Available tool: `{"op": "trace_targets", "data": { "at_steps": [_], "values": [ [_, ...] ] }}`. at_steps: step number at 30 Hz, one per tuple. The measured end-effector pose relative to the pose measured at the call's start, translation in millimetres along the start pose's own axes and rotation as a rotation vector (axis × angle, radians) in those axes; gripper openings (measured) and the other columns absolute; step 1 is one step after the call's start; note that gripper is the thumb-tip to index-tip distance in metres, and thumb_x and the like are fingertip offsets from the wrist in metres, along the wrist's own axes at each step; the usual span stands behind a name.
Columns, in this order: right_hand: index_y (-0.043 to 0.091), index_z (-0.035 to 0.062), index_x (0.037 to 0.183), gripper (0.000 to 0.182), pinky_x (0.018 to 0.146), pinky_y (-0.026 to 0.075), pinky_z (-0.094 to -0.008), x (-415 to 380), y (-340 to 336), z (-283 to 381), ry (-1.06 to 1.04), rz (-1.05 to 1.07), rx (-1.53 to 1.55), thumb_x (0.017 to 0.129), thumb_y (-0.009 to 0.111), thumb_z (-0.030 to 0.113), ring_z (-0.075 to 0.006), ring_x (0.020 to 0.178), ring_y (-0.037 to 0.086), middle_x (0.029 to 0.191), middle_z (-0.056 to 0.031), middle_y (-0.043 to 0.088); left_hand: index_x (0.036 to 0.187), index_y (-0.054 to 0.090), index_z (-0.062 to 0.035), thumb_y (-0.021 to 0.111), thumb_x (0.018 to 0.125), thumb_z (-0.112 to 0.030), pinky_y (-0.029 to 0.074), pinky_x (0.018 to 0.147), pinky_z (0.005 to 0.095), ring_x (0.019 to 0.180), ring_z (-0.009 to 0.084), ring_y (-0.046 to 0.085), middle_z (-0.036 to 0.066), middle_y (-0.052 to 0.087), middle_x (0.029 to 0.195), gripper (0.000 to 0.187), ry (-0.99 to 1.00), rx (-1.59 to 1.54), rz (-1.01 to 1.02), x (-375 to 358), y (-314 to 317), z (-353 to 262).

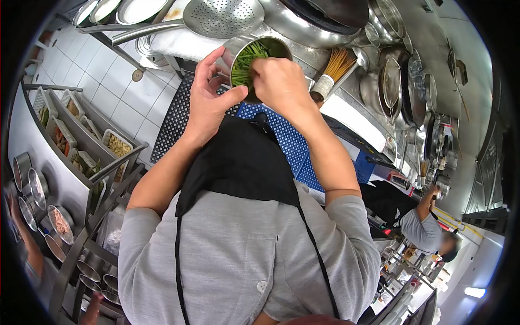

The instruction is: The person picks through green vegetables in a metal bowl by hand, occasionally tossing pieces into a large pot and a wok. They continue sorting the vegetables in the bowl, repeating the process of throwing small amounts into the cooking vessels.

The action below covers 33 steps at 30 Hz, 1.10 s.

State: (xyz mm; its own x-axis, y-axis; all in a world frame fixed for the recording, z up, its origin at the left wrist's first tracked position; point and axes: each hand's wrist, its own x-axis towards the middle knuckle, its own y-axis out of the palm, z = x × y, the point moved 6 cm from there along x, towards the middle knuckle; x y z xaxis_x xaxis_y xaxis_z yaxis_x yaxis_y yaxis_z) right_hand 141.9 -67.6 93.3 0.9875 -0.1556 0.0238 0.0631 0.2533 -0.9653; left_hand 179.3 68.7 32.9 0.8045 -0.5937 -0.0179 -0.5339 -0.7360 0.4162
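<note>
My left hand [208,92] holds a round metal container [232,51] from its left side, thumb at the rim and fingers along the outer wall. Cut green stalks [252,54] lie inside the tilted container. My right hand [281,84] reaches over its rim with fingers curled down among the stalks; the fingertips are hidden. Just above the container rests a perforated metal strainer ladle [223,17] with a long handle. To the right of my right hand is a bamboo wok brush [330,76] with a wrapped handle.
Woks and metal bowls [379,86] crowd the steel counter at the right. Baskets of ingredients [116,143] and metal pots [38,187] stand on the left. Blue perforated matting [281,130] covers the floor below. A co-worker [422,230] stands far right; another person's arm [27,238] shows far left.
</note>
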Motion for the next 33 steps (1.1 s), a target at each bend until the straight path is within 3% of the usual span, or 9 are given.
{"op": "trace_targets", "data": {
  "at_steps": [5,6,7,12,18,21,24,31,33],
  "values": [
    [0.068,0.0054,0.088,0.008,0.052,0.047,-0.0293,-6,-12,-32,0.108,-0.146,0.829,0.088,0.062,0.011,-0.0168,0.054,0.058,0.077,-0.0059,0.068,0.149,0.041,-0.0071,0.083,0.075,-0.003,0.052,0.086,0.0299,0.1,0.0161,0.056,0.005,0.054,0.113,0.085,0.013,-0.103,-0.072,1,-9,4],
    [0.062,0.0091,0.088,0.002,0.046,0.035,-0.0181,-9,-12,-40,0.279,-0.03,1.221,0.09,0.061,0.01,-0.0051,0.055,0.044,0.077,0.0009,0.061,0.149,0.041,-0.007,0.083,0.075,-0.003,0.052,0.087,0.0302,0.1,0.0163,0.056,0.005,0.054,0.113,0.085,0.006,-0.116,-0.08,1,-10,4],
    [0.062,0.0049,0.088,0.002,0.044,0.036,-0.0216,-12,-15,-48,0.372,0.12,1.594,0.087,0.06,0.005,-0.0076,0.055,0.047,0.081,-0.0075,0.065,0.149,0.041,-0.0069,0.083,0.075,-0.004,0.052,0.087,0.0306,0.1,0.0164,0.056,0.006,0.054,0.114,0.085,-0.002,-0.128,-0.088,1,-11,3],
    [0.059,-0.0002,0.086,0.004,0.041,0.032,-0.0195,-19,-14,-60,0.29,0.106,2.016,0.084,0.056,-0.001,-0.0088,0.056,0.046,0.081,-0.0173,0.062,0.15,0.04,-0.0067,0.083,0.075,-0.004,0.053,0.088,0.0311,0.103,0.017,0.056,0.007,0.054,0.116,0.086,-0.003,-0.139,-0.082,1,-10,4],
    [0.059,-0.0004,0.089,0.007,0.042,0.031,-0.0196,-21,-9,-65,0.197,0.04,1.93,0.087,0.055,0.004,-0.0091,0.056,0.044,0.079,-0.0128,0.059,0.15,0.04,-0.0068,0.083,0.075,-0.005,0.052,0.088,0.0309,0.102,0.0169,0.056,0.006,0.052,0.114,0.086,-0.004,-0.133,-0.062,2,-5,4],
    [0.058,-0.0007,0.093,0.02,0.042,0.034,-0.0169,-21,-7,-58,0.101,0.108,2.073,0.099,0.054,0.018,-0.0083,0.058,0.043,0.076,-0.0065,0.049,0.149,0.04,-0.0065,0.083,0.075,-0.005,0.052,0.088,0.0308,0.101,0.0165,0.055,0.005,0.051,0.111,0.086,-0.007,-0.124,-0.058,1,-4,5],
    [0.059,-0.0003,0.098,0.027,0.043,0.034,-0.0169,-23,-1,-53,0.257,0.103,2.08,0.104,0.055,0.026,-0.0076,0.059,0.044,0.078,-0.0067,0.053,0.149,0.04,-0.0059,0.083,0.075,-0.004,0.051,0.088,0.0305,0.101,0.016,0.055,0.005,0.052,0.111,0.086,0.006,-0.101,-0.062,0,-3,5],
    [0.066,-0.0002,0.104,0.02,0.044,0.037,-0.0201,-16,-9,-32,0.378,0.08,1.79,0.103,0.058,0.018,-0.0063,0.06,0.048,0.083,-0.0056,0.066,0.149,0.041,-0.0054,0.082,0.075,-0.002,0.05,0.089,0.0304,0.101,0.0155,0.055,0.005,0.054,0.112,0.084,0.061,-0.06,-0.074,-2,1,1],
    [0.068,0.0007,0.098,0.018,0.046,0.043,-0.0276,-9,-6,-36,0.367,-0.019,1.481,0.1,0.06,0.016,-0.0122,0.058,0.055,0.08,-0.0096,0.069,0.149,0.04,-0.0054,0.082,0.075,0.0,0.051,0.088,0.0303,0.101,0.0156,0.055,0.005,0.053,0.113,0.084,0.067,-0.069,-0.077,-2,1,1]
  ]
}}
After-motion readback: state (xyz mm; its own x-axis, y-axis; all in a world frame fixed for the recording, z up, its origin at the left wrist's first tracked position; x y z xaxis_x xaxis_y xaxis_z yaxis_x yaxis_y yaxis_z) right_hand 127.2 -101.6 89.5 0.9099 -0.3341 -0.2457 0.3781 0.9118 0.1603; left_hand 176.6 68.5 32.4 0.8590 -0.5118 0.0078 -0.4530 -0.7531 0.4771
